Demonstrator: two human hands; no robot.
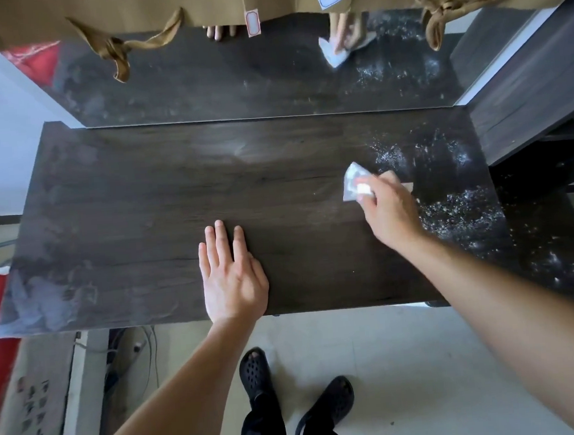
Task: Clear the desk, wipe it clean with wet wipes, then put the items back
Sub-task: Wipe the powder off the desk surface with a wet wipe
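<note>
On the right half of the dark wood desk point(141, 211), the wet wipe point(351, 179) lies bunched against the surface. Its long axis runs roughly front to back, and a pointed corner aims away from the person toward the mirror point(234, 84) at the rear. The right hand point(388, 209) grips it from the near side, fingers curled over the wipe's lower edge; motion blur hides exactly how the fingertips pinch. Its forearm comes in diagonally from the lower right, with the wrist over the desk and the knuckles up. White specks point(460, 210) are scattered just beyond and right of this hand. The left hand point(232, 276) rests palm down near the middle of the front edge, its fingers straight, close together and pointing at the mirror. Below the desk edge, black sandals point(256, 370) stand on pale floor tiles.
</note>
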